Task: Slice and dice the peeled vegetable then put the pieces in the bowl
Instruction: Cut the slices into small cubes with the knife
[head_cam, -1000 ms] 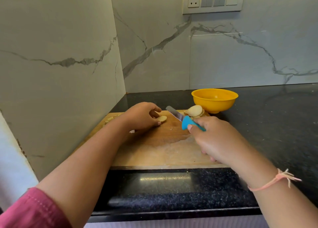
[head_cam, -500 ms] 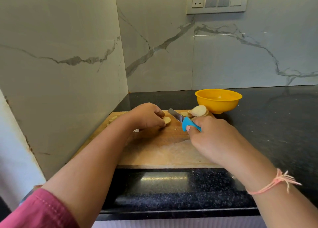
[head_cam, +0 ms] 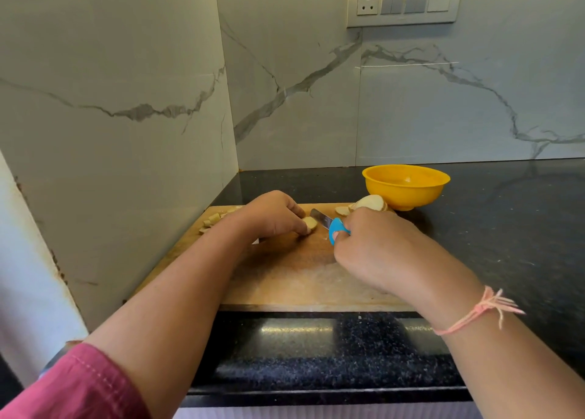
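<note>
On cutting board (head_cam: pixel 285 279): left hand (head_cam: pixel 272 216) pins slice (head_cam: pixel 309 224) with curled fingertips; right hand (head_cam: pixel 373 247) grips knife (head_cam: pixel 329 225). Keep fingertips tucked, cut straight down. Bowl (head_cam: pixel 405 186) just beyond board.

Cutting board (head_cam: pixel 294 279): bare wood, matt, scuffed pale toward near edge. Countertop (head_cam: pixel 506 228): black speckled stone, polished, glossy. Bowl (head_cam: pixel 408 193): yellow plastic, smooth, slight sheen. Knife (head_cam: pixel 327 225): bright metal blade, blue plastic handle. Wall tiles (head_cam: pixel 316 117): marble-patterned, smooth, satin.
</note>
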Tool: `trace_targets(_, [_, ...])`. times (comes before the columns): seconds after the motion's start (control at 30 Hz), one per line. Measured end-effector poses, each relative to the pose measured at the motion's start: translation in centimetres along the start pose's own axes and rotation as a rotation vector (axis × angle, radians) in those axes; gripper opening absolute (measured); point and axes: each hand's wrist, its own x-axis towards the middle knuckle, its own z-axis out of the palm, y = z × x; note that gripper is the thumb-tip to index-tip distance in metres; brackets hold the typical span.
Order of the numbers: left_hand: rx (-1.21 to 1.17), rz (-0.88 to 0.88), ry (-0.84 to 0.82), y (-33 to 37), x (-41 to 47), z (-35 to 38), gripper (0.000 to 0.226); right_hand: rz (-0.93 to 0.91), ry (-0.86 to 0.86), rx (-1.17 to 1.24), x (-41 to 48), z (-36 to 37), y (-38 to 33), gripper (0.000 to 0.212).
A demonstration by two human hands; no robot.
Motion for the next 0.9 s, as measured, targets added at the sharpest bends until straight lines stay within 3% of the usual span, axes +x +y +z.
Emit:
trace_targets(0.13, [-0.01, -0.012, 0.012, 0.2, 0.0, 0.1, 0.039, -0.003, -0.042, 0.036, 0.4, -0.7, -0.8, 0.025])
trace_targets(0.3, [-0.011, -0.022, 0.039, 0.3, 0.1, 0.3, 0.041, -0.015, -0.052, 0.023, -0.3, -0.5, -0.8, 0.003])
trace_targets(0.7, [0.021, -0.028, 0.026, 0.3, -0.1, 0.2, 0.041, -0.074, -0.111, -0.14, -4.4, -1.9, 0.3, 0.013])
trace_targets(0.9, [0.034, -0.006, 0.029, 0.1, 0.0, 0.2, 0.042, -0.002, -0.114, -0.103, -4.1, -2.1, -0.5, 0.039])
